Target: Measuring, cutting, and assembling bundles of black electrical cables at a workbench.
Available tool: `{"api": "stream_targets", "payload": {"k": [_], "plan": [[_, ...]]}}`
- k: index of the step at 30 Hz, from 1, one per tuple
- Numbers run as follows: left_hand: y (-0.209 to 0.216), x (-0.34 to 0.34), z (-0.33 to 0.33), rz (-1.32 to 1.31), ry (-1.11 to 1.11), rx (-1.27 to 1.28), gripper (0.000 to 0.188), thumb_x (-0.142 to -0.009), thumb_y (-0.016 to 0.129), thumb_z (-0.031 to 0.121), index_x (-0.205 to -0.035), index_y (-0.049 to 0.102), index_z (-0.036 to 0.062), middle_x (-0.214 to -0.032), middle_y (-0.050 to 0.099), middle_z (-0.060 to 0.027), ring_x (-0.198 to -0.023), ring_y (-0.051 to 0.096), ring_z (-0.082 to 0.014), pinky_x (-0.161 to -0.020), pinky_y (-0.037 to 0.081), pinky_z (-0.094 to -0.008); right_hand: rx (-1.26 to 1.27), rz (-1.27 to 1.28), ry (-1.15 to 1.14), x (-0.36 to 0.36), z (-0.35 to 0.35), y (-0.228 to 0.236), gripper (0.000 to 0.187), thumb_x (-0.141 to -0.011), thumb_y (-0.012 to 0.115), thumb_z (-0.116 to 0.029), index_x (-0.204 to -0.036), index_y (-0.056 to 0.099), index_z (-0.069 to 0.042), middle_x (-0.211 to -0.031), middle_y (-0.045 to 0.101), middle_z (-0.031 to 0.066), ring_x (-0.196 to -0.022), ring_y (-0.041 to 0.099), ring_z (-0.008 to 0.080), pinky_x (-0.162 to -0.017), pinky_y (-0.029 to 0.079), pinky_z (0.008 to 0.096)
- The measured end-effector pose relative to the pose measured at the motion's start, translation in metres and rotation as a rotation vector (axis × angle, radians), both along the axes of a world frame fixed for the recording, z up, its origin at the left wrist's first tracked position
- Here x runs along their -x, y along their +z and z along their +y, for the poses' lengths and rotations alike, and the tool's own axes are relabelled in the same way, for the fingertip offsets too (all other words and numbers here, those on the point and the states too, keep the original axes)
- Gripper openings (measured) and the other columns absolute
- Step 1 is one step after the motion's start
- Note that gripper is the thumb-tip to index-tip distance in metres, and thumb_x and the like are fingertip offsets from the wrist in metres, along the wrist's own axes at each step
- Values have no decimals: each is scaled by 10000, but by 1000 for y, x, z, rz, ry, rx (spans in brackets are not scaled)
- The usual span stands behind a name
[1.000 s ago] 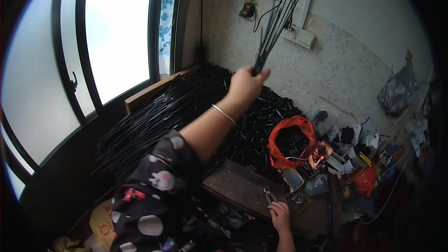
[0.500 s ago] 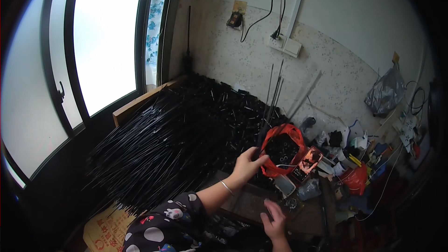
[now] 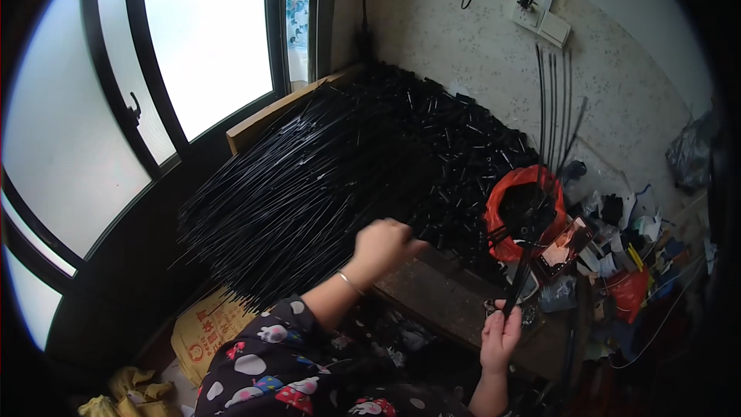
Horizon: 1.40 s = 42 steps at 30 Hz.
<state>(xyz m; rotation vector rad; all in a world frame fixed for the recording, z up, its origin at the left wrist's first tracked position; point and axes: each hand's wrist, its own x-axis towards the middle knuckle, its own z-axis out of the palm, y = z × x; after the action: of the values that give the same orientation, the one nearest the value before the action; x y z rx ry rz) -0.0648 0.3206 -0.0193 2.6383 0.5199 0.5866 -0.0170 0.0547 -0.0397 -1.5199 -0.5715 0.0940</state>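
Observation:
Several long thin black rods (image 3: 522, 274) stand upright in my right hand (image 3: 502, 337), its fingers closed round their lower ends. Their tops reach up in front of the wall and cross a red plastic bag (image 3: 503, 189). My left hand (image 3: 384, 249), with fingers curled, hovers by the near edge of a big heap of thin black rods (image 3: 278, 193); whether it holds anything is hidden. Farther back lies a pile of short black pieces (image 3: 455, 131). Small dark parts sit inside the red bag.
Right of the bag, a phone with a lit screen (image 3: 566, 245) leans near a blue-grey container (image 3: 557, 293). Clutter and another red bag (image 3: 627, 293) fill the right side. A wooden board (image 3: 285, 104) edges the heap below the window. A yellow printed sack (image 3: 204, 332) lies lower left.
The rods passed from my left hand to my right, which was empty with fingers spread. My left hand moved left, toward the rod heap. The view has shifted, so the scene sits farther right.

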Motion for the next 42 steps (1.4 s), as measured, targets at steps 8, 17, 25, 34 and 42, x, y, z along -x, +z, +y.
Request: {"api": "stream_targets", "payload": {"k": [8, 17, 25, 34, 42], "plan": [[-67, 25, 74, 162, 328, -318, 106, -757, 571, 177, -757, 600, 75, -766, 587, -89, -740, 608, -257, -590, 505, -369, -167, 284, 232, 2, 6, 41, 204, -927, 422, -112, -1099, 481, -19, -569, 447, 13, -361, 334, 60, -358, 282, 194], [-3, 44, 81, 59, 465, -274, 213, -856, 518, 262, -778, 515, 65, -682, 613, -135, -641, 609, -351, -546, 476, -455, -130, 320, 160, -1, -10, 19, 268, -912, 444, -90, -1169, 445, -14, -619, 515, 53, -388, 403, 72, -370, 321, 181], [111, 14, 55, -444, -136, 959, 456, -785, 592, -5, -1228, 491, 38, -785, 535, -13, -574, 481, -59, -500, 404, -168, -93, 329, 172, -3, -12, 13, 172, -913, 469, -108, -1054, 504, -16, -632, 521, 26, -407, 426, 58, -388, 336, 174], [68, -88, -83, -995, -257, 1258, 358, -773, 548, -46, -1118, 504, 35, -867, 475, 6, -759, 469, -79, -664, 411, -199, -225, 111, 252, 8, 43, 11, 257, -938, 424, -107, -1186, 405, -41, -954, 582, 111, -753, 596, 136, -677, 489, 256], [22, -69, -92, -145, -616, 1858, 367, -873, 566, 248, -1149, 499, 15, -952, 636, -147, -876, 628, -242, -764, 511, -358, -136, 184, 318, 4, 19, -29, 363, -822, 569, -11, -1131, 381, -49, -755, 526, 21, -586, 534, 90, -536, 451, 229]]}}
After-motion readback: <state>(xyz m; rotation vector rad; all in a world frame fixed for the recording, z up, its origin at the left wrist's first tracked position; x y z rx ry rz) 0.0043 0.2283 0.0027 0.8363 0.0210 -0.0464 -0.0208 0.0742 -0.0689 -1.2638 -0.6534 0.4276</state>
